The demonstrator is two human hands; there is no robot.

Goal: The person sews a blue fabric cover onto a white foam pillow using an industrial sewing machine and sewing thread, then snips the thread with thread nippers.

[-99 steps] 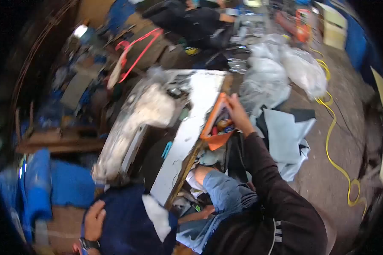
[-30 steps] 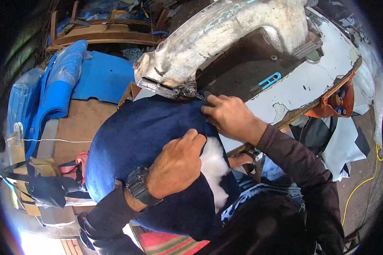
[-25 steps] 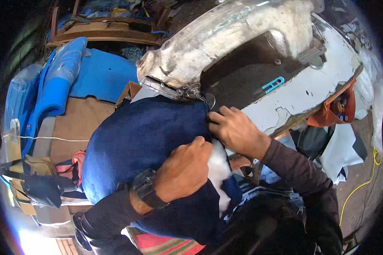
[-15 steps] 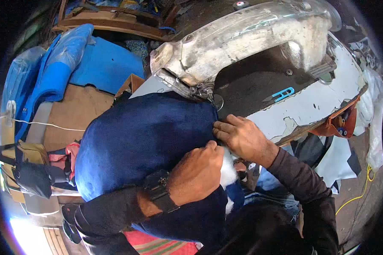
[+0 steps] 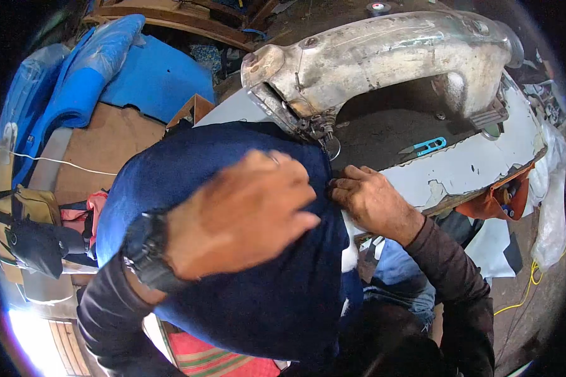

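Observation:
A large piece of dark blue fabric drapes over the bed of a worn, pale sewing machine. Its right edge runs up to the needle area, with white filling or lining showing along it. My right hand pinches that edge just below the needle. Over the middle of the fabric is my left hand, a little blurred, thumb apart from the fingers and nothing in its grasp. A black watch sits on the left wrist. Blue thread snips lie on the machine's dark bed, beyond my right hand.
Blue foam sheets and rolls stand at the left. An orange pouch hangs by the table's right edge, near plastic bags. Bags lie at the lower left, and striped red cloth shows below the fabric.
My left hand has let go of the fabric edge and moved left and up over it, opening. My right hand stays at the edge. The view has shifted slightly.

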